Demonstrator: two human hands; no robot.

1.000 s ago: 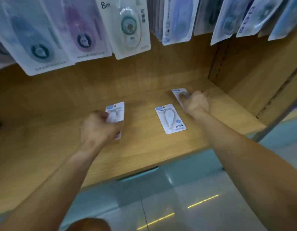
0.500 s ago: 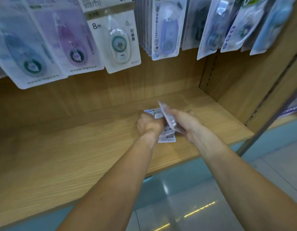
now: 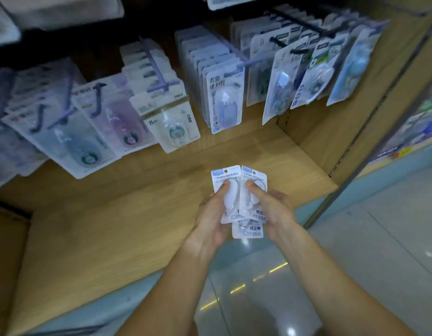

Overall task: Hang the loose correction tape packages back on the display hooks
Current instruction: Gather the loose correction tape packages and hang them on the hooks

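Both hands hold the loose correction tape packages above the front edge of the wooden shelf [image 3: 137, 214], clear of its board. The left hand [image 3: 211, 220] grips the left package [image 3: 225, 190], thumb pressed on its face, remaining fingers curled behind. The right hand [image 3: 274, 214] grips the right package [image 3: 255, 187] the same way, thumb on the blister. The two cards overlap, the right one lying over the left one's edge. A third package [image 3: 247, 230] sits behind them, its lower end showing below (which hand carries it cannot be determined). All three are white cards with a punched hole at top. Above the shelf, rows of hanging packages [image 3: 176, 122] fill the display hooks [image 3: 156, 69]. Glossy tiled floor [image 3: 355, 238] lies below the shelf.
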